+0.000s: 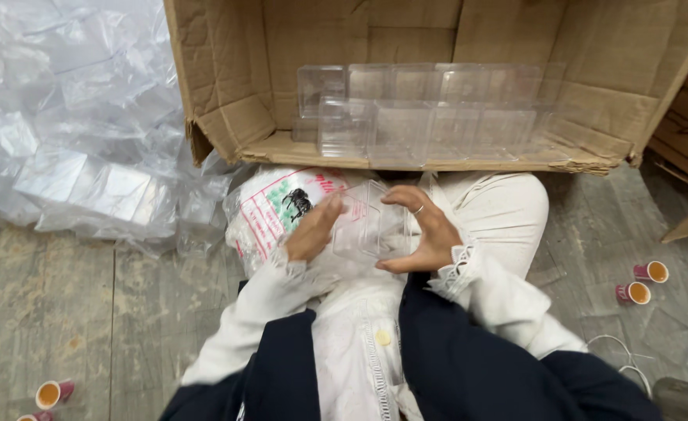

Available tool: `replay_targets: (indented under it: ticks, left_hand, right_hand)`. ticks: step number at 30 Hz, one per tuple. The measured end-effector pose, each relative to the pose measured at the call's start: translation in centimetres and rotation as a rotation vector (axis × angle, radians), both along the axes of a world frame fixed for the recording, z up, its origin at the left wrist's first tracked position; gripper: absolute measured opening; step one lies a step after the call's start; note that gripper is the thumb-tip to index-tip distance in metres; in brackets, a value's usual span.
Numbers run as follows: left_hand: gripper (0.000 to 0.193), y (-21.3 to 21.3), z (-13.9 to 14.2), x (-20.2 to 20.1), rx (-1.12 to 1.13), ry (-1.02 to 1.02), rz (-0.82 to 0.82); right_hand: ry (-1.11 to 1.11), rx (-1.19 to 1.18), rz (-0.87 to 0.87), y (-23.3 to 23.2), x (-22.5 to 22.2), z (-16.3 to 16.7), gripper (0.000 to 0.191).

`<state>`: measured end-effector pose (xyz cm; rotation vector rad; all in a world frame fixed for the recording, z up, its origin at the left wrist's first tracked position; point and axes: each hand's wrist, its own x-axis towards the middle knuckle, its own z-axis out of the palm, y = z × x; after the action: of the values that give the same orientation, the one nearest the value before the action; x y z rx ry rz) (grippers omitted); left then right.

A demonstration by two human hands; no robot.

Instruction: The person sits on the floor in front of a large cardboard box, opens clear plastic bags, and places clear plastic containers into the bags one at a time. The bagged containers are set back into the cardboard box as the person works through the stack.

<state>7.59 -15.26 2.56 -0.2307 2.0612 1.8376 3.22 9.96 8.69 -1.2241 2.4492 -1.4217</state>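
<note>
At the centre of the frame both hands close around a clear plastic box [367, 226], held just above the person's lap. The left hand [313, 230] presses its palm and fingers flat against the box's left side, and the right hand [422, 230], with a ring on one finger, curls around the right side, its thumb under the lower edge. So the box sits between the two hands, touching both, with its open face tilted towards the camera.

Just behind the left hand lies a white printed bag [278, 206] with red and green markings, resting against the person's knee. Above the hands, across the upper middle of the frame, a large cardboard carton [227, 117] lies on its side with its opening towards the person; rows of clear plastic boxes [422, 117] stand stacked inside it. At the upper left a heap of crumpled clear plastic wrapping [71, 132] covers the floor [86, 312]. Small paper cups [640, 282] lie on the floor at the right edge, and others [51, 392] at the lower left.
</note>
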Motion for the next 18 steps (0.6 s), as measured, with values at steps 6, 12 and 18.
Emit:
replay_targets:
  ticks: [6, 12, 18]
  left_hand:
    - [0.093, -0.2, 1.7, 3.2, -0.171, 0.1, 0.124]
    - [0.098, -2.0, 1.3, 0.3, 0.066, 0.456, 0.176]
    - [0.08, -4.1, -1.9, -9.4, -0.193, 0.462, 0.41]
  right_hand:
    - [0.135, -0.084, -0.125, -2.0, 1.6, -3.9, 0.109]
    - [-0.71, -0.408, -0.158, -5.1, -1.6, -3.2, 0.099]
    - [0.24, -0.055, -0.423, -4.7, -5.1, -0.3, 0.065]
